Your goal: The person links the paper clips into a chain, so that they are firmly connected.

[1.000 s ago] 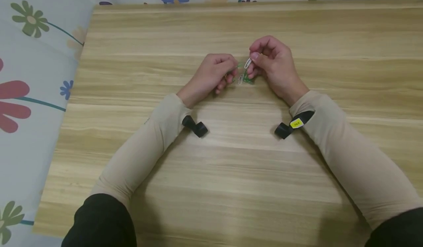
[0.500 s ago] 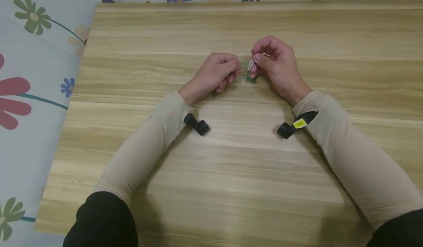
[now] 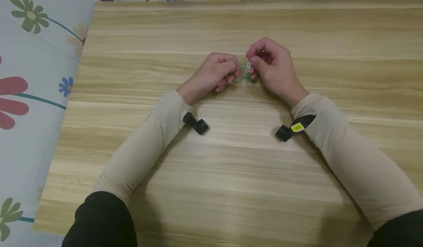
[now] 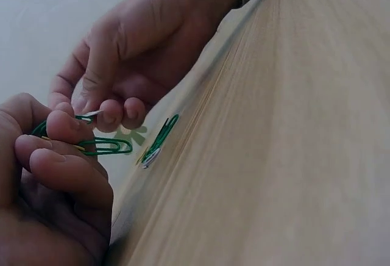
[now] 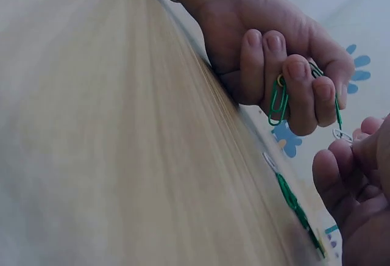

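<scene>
My left hand (image 3: 216, 72) pinches a green paper clip (image 5: 339, 112) at its fingertips. More green clip (image 4: 108, 146) hangs from its curled fingers, with a bit of yellow between them. Across from it, my right hand (image 3: 274, 69) pinches a white paper clip (image 3: 248, 67) between thumb and forefinger. In the right wrist view the white clip meets the end of the green one; whether they are linked I cannot tell. Beneath the hands, another white paper clip (image 3: 243, 78) and several green paper clips (image 5: 295, 205) lie on the table.
The wood-grain table (image 3: 231, 166) stretches out on all sides of the hands. A flower-patterned cloth (image 3: 39, 74) borders its left and far edges. Each wrist carries a small black camera (image 3: 200, 126).
My right hand has shifted a little left with the white paper clip, bringing it closer to the green clip. The left hand stays nearly in place.
</scene>
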Available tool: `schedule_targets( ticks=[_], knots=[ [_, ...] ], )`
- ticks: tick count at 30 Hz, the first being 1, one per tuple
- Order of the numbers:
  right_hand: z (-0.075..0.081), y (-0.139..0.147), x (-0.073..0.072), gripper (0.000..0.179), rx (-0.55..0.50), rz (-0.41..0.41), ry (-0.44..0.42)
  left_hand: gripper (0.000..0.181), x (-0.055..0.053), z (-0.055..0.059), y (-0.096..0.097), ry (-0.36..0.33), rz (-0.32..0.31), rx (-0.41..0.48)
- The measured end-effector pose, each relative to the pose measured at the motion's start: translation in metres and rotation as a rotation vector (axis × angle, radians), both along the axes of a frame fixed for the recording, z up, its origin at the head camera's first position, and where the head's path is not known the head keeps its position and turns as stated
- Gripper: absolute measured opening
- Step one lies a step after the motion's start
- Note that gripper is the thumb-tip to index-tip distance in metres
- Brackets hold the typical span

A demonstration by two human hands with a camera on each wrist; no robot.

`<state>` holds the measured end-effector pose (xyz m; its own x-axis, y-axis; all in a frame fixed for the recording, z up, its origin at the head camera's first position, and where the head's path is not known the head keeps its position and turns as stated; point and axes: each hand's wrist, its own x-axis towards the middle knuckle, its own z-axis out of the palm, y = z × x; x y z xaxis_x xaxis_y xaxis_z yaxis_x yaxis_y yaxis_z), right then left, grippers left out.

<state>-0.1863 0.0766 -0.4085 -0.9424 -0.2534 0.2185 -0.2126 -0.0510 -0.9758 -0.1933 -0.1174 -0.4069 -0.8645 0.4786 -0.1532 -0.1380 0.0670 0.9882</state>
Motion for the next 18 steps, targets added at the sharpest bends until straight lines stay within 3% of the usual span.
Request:
schedule_targets(
  ticks=[4, 7, 9, 14, 18],
  knots=[
    [0.0020, -0.0028, 0.0037, 0.009, 0.154, -0.006, 0.092, 0.030, 0.0003, 0.0012, -0.0012, -0.050, 0.019, 0.056],
    [0.0014, -0.0034, 0.0054, 0.009, 0.173, 0.005, 0.104, 0.029, 0.0006, 0.0014, -0.0007, -0.079, 0.033, 0.089],
    [-0.0003, -0.0032, 0.0049, 0.009, 0.105, 0.033, 0.074, 0.029, 0.0011, 0.0013, -0.0011, -0.089, 0.034, 0.100],
    [-0.0048, 0.0000, 0.0016, 0.016, -0.089, 0.134, -0.092, 0.029, 0.0016, -0.0002, -0.0032, -0.063, 0.017, 0.131],
    [-0.0053, 0.0027, -0.0005, 0.014, -0.107, 0.172, -0.192, 0.030, 0.0007, -0.0020, -0.0042, -0.056, 0.024, 0.181]
  ],
)
